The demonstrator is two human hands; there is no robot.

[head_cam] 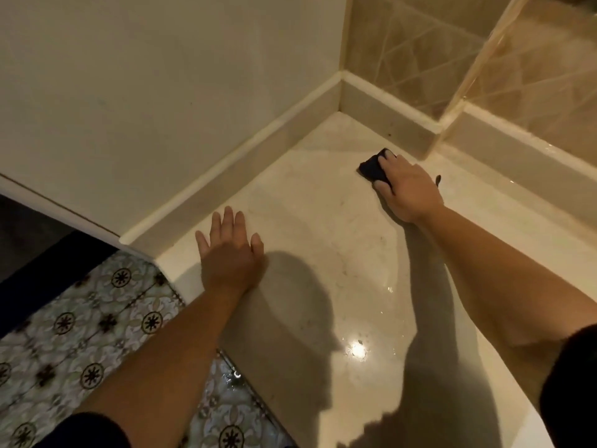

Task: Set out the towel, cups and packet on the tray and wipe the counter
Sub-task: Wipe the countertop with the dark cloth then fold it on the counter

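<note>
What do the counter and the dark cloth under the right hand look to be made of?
Counter: looks like polished marble or similar stone, pale with faint veining and a sharp glossy light reflection; could be an imitation. Dark cloth: soft, matte, folded fabric, possibly microfibre; weave too small to tell. The right hand presses it flat.

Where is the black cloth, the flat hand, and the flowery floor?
black cloth point(371, 168): head view, its bare left part.
left hand point(231, 250): head view, back of the hand.
flowery floor point(64, 324): head view, a patterned tile.
</note>
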